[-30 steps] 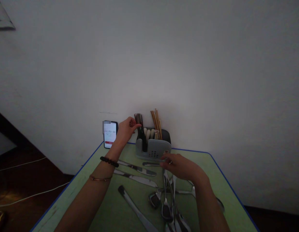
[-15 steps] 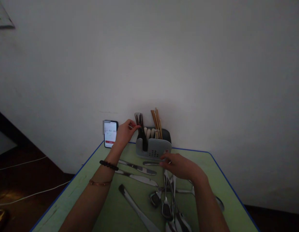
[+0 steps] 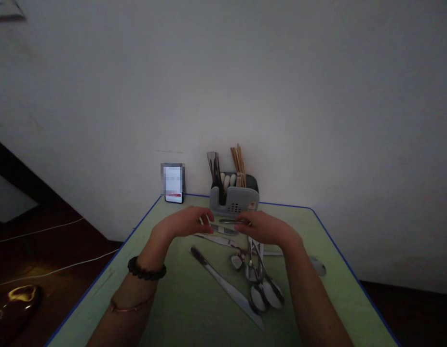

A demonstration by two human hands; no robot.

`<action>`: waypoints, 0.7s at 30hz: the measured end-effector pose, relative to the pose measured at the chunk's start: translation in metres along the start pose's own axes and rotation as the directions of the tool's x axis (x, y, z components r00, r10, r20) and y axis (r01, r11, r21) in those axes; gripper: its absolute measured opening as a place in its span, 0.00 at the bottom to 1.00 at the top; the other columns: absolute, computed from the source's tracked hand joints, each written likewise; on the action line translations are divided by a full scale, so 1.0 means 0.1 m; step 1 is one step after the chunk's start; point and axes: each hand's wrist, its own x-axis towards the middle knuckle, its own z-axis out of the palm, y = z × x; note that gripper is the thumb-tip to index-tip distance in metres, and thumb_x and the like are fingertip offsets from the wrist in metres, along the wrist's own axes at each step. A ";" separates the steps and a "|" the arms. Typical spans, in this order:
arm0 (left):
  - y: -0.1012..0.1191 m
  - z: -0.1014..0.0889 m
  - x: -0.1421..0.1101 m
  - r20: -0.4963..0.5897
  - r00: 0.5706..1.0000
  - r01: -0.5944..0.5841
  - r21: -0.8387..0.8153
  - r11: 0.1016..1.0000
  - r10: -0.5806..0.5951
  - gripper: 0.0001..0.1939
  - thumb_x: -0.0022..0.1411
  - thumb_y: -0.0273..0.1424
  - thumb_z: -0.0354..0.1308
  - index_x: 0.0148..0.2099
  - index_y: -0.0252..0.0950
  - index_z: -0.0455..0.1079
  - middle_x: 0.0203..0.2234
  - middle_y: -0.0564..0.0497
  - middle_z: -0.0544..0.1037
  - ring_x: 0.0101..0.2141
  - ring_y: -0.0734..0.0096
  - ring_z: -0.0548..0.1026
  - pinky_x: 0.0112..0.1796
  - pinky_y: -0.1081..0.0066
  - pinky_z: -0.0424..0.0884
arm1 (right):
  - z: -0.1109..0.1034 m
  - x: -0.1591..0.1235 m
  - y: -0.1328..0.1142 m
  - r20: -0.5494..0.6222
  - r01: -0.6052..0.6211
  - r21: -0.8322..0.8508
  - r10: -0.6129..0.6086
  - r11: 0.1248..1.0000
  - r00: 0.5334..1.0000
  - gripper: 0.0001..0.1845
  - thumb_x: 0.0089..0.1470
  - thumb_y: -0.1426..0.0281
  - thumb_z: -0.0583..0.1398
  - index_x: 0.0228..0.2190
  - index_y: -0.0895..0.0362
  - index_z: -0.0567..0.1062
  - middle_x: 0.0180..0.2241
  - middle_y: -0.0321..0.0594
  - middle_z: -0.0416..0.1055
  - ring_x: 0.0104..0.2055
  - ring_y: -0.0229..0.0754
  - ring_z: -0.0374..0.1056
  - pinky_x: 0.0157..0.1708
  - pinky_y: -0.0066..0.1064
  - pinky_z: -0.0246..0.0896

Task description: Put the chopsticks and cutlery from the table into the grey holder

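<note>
My left hand (image 3: 189, 221) hovers over the table left of the middle, fingers curved and apart, with nothing seen in them. A table knife (image 3: 223, 230) lies just to its right. My right hand (image 3: 264, 227) is held over the cutlery with thumb and fingers apart. A slim metal handle (image 3: 227, 221) runs under its fingertips; no grip on it shows. Below are more table knives, one long knife (image 3: 223, 284) lying diagonally, and a heap of spoons (image 3: 257, 294). Behind stands a grey cutlery holder (image 3: 241, 197) with dark-handled utensils (image 3: 214, 166), white-ended pieces (image 3: 227, 180) and wooden chopsticks (image 3: 238, 161).
A lit phone (image 3: 173, 183) leans upright against the wall at the table's back left corner. The green table (image 3: 165, 308) has a blue edge. Another spoon's bowl (image 3: 318, 266) lies beyond my right forearm. White cables (image 3: 64, 270) run across the dark floor at left.
My left hand has left the dark-handled utensils in the holder and come down and nearer over the knives. My right hand stays by the slim handle. The view has tilted slightly down.
</note>
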 end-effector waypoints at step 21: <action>0.33 0.58 0.08 0.269 0.963 -0.077 0.293 0.953 -0.005 0.13 0.53 0.40 0.56 0.35 0.35 0.71 0.31 0.47 0.77 0.31 0.64 0.73 0.27 0.71 0.61 | 1.36 -0.45 0.31 -0.371 0.064 -0.042 -0.075 0.997 0.926 0.31 0.61 0.62 0.47 0.60 0.67 0.53 0.63 0.53 0.46 0.65 0.47 0.40 0.62 0.44 0.44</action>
